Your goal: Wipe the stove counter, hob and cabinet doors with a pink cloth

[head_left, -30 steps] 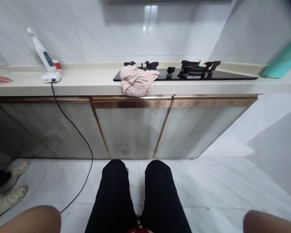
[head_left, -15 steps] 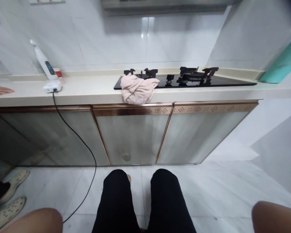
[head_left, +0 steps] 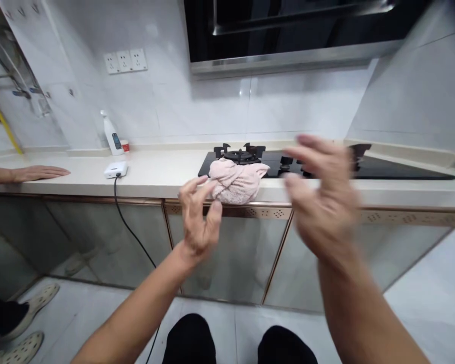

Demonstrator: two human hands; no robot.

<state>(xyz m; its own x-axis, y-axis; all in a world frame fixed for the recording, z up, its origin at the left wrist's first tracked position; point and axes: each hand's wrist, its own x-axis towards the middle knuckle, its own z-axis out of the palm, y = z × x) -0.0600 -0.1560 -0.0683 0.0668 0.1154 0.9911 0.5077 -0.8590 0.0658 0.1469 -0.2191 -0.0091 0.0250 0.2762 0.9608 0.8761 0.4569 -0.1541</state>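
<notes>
A crumpled pink cloth (head_left: pixel 237 182) lies over the front edge of the counter, partly on the black gas hob (head_left: pixel 394 167). My left hand (head_left: pixel 200 215) is raised just left of the cloth, fingers curved and apart, with nothing held. Whether its fingertips touch the cloth I cannot tell. To the right, my right hand (head_left: pixel 322 192) is up in front of the hob, blurred by motion, its thumb and fingers spread and nothing in them. It hides part of the knobs and the right burner.
On the counter (head_left: pixel 167 164) stand a white spray bottle (head_left: pixel 112 135), a small red and white tub (head_left: pixel 125 145) and a white box (head_left: pixel 116 170) with a black cable (head_left: pixel 131 227). Another person's hand (head_left: pixel 41 173) rests at far left. A range hood (head_left: pixel 296 58) hangs above.
Both my hands have come up into view in front of the counter. The view has tilted upward, showing more hood and wall. The cloth still lies at the hob's front left.
</notes>
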